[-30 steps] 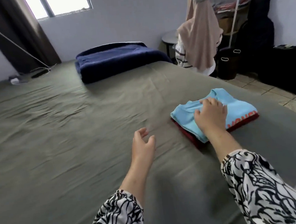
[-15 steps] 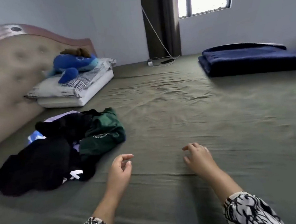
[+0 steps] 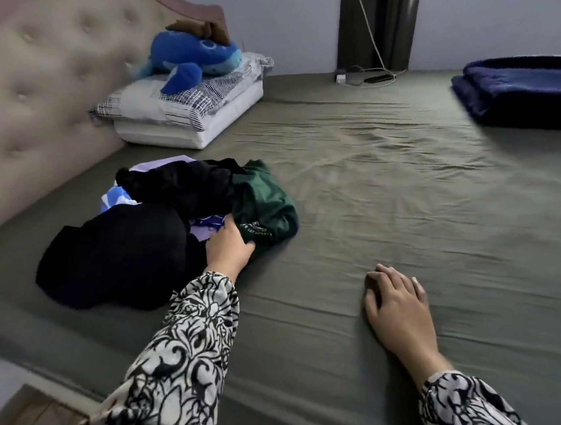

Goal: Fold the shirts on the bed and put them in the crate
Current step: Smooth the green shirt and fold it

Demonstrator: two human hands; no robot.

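The left hand reaches forward into a heap of unfolded shirts on the bed. Its fingers go under the edge of a dark green shirt, and the thumb lies on the cloth, so the hand seems to grasp this shirt, but the fingertips are hidden and I cannot tell how firm the grip is. The green shirt is on the right side of the heap, just in front of the left hand. To the left of this hand lie black clothes, and between them a purple and blue piece shows a little.

The right hand is well apart from the heap, to the right of it and nearer to the person. It rests flat on the green bed sheet with the fingers relaxed and holds nothing. Both arms wear sleeves with a black and white pattern.

No crate or other container shows in the view.

Far beyond the left hand, two pillows lie against the padded headboard, with a blue plush toy on top. Far beyond the right hand, a folded dark blue blanket lies on the bed, and a cable lies near the curtain.
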